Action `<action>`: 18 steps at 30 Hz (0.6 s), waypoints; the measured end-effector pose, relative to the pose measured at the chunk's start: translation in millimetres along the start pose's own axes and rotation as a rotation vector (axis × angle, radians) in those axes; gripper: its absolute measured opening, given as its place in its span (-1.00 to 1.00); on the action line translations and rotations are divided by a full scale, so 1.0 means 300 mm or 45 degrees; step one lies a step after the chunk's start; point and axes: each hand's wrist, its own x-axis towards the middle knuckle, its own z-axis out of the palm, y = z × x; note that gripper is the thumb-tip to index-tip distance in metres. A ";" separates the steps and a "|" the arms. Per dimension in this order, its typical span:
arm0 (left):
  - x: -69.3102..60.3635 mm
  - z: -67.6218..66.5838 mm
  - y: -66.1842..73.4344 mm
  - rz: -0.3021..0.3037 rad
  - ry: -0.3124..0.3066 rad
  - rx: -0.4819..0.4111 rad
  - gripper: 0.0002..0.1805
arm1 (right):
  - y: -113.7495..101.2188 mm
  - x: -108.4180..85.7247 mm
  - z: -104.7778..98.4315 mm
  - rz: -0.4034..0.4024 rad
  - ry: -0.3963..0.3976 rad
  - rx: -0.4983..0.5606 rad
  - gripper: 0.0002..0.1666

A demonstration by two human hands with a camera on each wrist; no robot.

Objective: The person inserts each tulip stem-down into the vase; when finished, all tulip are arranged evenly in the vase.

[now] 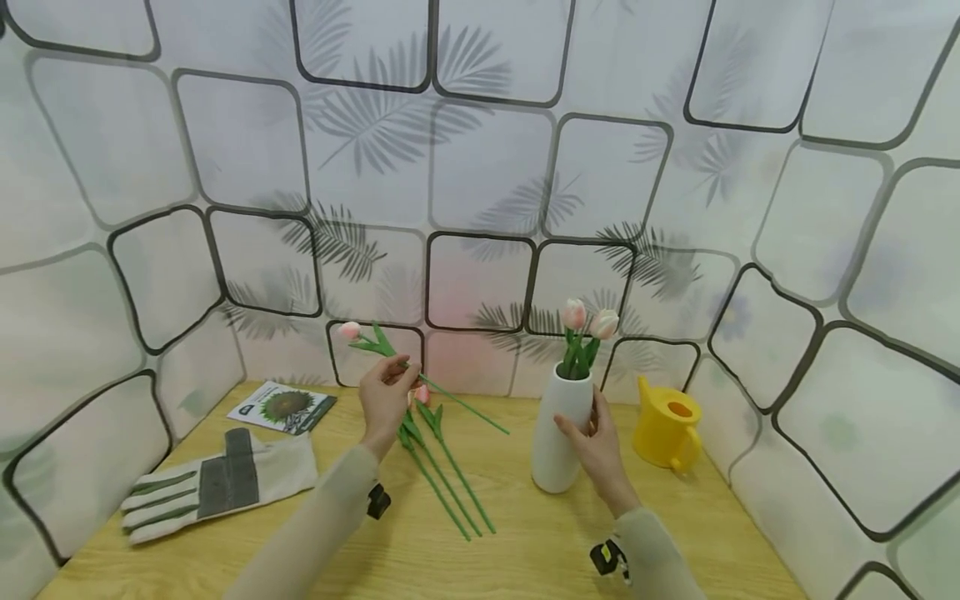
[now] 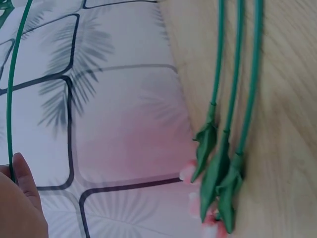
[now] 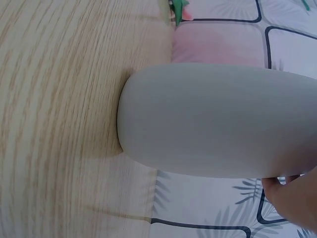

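A pink artificial tulip (image 1: 349,331) is pinched by its green stem in my left hand (image 1: 386,396), held above the table with the stem slanting down to the right. In the left wrist view its stem (image 2: 11,99) rises from the fingertips. Below that hand lie three more tulips (image 1: 442,467), their blooms towards the back wall. My right hand (image 1: 596,446) grips the side of a white vase (image 1: 558,442), which stands on the table. Two pale pink tulips (image 1: 588,321) stick out of its mouth. The right wrist view shows the vase's base on the wood.
At the left lie white-and-grey work gloves (image 1: 225,479) and a seed packet (image 1: 281,408) with a flower picture. A yellow watering can (image 1: 666,425) stands right of the vase. Patterned cloth (image 1: 480,183) walls in the wooden table (image 1: 525,550) at the back and sides.
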 end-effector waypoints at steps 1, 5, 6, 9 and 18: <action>0.000 0.012 0.007 0.009 0.001 -0.012 -0.74 | 0.001 -0.001 -0.001 0.001 0.001 0.010 0.03; -0.001 0.057 0.045 0.047 -0.003 -0.069 -0.68 | 0.001 -0.004 -0.003 0.006 0.003 0.032 0.03; -0.002 0.069 0.057 0.062 -0.004 -0.079 -0.67 | 0.002 -0.005 -0.002 0.005 0.007 0.032 0.03; 0.001 0.103 0.093 0.117 0.002 -0.109 -0.65 | 0.004 -0.005 0.000 0.003 0.013 0.025 0.03; 0.033 0.181 0.181 0.178 0.037 -0.197 -0.62 | -0.003 -0.009 0.001 0.004 -0.003 0.029 0.03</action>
